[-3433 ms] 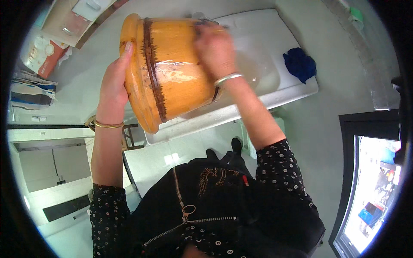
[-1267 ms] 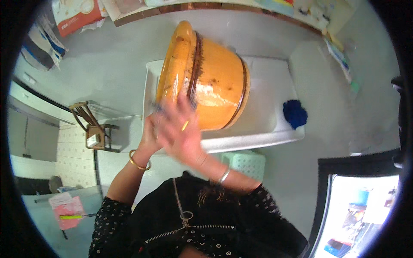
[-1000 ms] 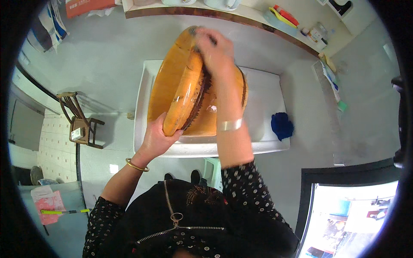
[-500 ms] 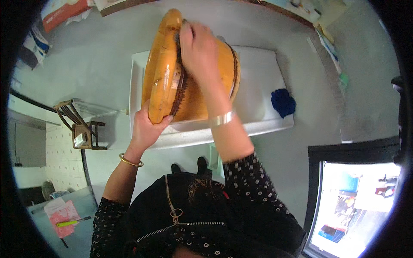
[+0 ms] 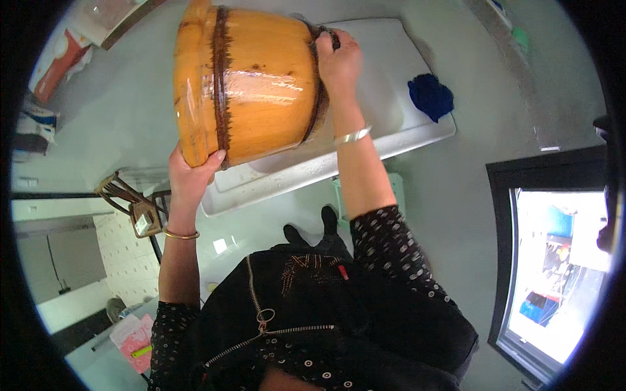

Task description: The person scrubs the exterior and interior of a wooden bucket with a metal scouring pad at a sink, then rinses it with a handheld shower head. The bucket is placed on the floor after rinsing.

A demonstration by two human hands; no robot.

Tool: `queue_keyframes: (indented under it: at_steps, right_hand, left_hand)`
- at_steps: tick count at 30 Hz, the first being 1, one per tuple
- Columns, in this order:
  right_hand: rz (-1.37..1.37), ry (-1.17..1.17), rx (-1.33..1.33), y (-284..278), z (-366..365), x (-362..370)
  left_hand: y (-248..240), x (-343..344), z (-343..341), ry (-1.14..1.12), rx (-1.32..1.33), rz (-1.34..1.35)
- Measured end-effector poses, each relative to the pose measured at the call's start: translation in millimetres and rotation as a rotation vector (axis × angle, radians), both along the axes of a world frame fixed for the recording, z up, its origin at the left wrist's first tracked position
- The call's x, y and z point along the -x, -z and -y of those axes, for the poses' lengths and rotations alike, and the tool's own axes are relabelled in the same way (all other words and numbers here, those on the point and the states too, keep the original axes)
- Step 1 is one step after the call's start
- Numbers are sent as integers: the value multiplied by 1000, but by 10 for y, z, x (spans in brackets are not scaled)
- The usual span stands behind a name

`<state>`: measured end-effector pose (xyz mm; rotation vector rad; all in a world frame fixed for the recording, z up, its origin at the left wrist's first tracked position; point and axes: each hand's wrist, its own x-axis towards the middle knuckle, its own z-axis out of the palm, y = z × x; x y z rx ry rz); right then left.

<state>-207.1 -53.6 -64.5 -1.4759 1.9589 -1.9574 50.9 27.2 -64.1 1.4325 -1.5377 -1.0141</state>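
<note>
Pale grey wall (image 5: 469,98), glossy light floor (image 5: 261,212), brown wooden chair (image 5: 142,208), bright black-framed window (image 5: 554,260)

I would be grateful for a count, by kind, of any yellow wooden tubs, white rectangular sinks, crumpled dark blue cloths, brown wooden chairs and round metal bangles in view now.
Yellow wooden tub: 1
White rectangular sink: 1
Crumpled dark blue cloth: 1
Brown wooden chair: 1
Round metal bangles: 2 (gold-coloured bangle, silver-coloured bangle)
Total: 6

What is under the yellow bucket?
The white sink is beneath the bucket; its front rim and right side show. The bucket covers other parts, which cannot be seen.
</note>
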Motion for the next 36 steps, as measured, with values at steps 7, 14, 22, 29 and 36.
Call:
queue_keyframes:
  at_steps: [7, 14, 22, 29, 36]
  right_hand:
    - [-343, -144, 358, -95, -746, -725]
    - [388, -41, 113, 924, -121, 188]
    - [1099, -259, 150, 1299, -540, 63]
    - [1131, -268, 21, 849, -296, 25]
    - [1229, -387, -161, 209, 61, 191]
  left_hand:
    - [-3, 6, 80, -77, 24, -25]
    - [11, -25, -4, 11, 140, 133]
    - [619, -346, -263, 174, 56, 202]
    - [704, -549, -193, 30, 128, 302]
    - [-191, -239, -297, -25, 109, 259]
